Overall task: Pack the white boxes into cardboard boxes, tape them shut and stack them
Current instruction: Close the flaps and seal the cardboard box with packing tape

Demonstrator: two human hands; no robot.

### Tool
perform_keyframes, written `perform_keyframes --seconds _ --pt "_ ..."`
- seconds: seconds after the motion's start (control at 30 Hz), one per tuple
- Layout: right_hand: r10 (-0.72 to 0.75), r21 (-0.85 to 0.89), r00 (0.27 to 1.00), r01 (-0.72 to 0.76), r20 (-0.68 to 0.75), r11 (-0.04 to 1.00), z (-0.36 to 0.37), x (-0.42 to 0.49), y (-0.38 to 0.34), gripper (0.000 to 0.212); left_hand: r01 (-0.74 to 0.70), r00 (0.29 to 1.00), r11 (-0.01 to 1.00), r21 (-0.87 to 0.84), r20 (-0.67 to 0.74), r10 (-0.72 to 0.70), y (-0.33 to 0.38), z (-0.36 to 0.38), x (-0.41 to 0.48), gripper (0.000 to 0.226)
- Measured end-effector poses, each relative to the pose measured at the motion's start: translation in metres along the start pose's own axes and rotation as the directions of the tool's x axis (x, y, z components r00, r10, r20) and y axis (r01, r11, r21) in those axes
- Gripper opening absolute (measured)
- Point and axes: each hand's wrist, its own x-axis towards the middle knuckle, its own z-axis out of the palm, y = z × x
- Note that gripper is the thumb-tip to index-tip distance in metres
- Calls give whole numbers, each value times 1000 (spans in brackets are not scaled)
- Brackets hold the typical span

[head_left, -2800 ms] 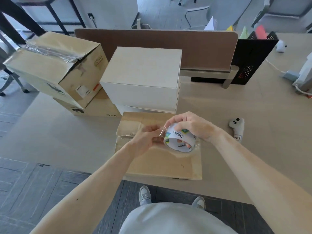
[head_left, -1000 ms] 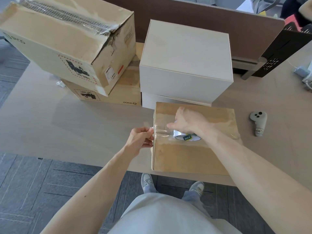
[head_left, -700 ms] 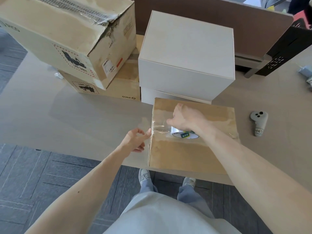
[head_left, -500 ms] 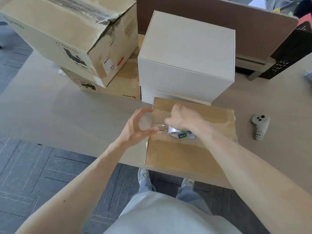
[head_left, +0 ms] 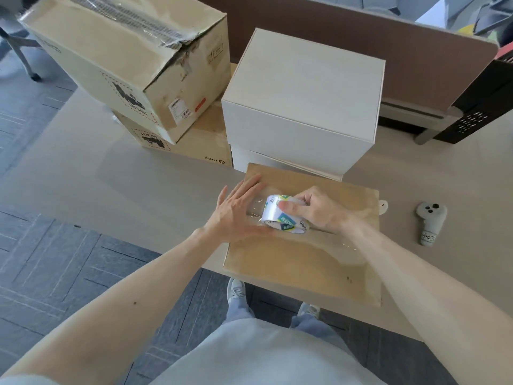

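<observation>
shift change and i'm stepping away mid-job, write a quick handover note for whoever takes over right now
Left hand: flat, pressing clear tape onto the front cardboard box.
Right hand: grips the tape roll on that box's top.
Two white boxes sit stacked behind it; two cardboard boxes stacked at left, top one taped.
Done: front box flaps closed.
Left: finish taping, stack it, pack the white boxes.

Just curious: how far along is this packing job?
Done: a taped cardboard box sits on a lower cardboard box. In hand: the right hand grips the tape roll on the near cardboard box; the left hand presses flat beside it. Left: the upper white box and lower white box stand unpacked.
</observation>
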Motion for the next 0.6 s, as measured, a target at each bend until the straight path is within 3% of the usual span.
perform_keyframes --seconds 0.13,0.23,0.43,0.6 --pt "-21 -23 999 20 -41 1000 -2 0 -5 62 11 998 999 39 58 -13 1 -5 1 120" --pt "1 -134 997 -12 -83 991 -15 -11 0 68 18 996 997 72 90 -24 2 -8 1 120" --pt "-31 -260 993 0 -117 966 -30 -33 12 59 15 995 994 108 93 -25 9 -9 0 120" --pt "2 -213 994 -24 -106 977 -26 -28 20 63 2 997 943 333 77 -29 16 -11 -1 120"
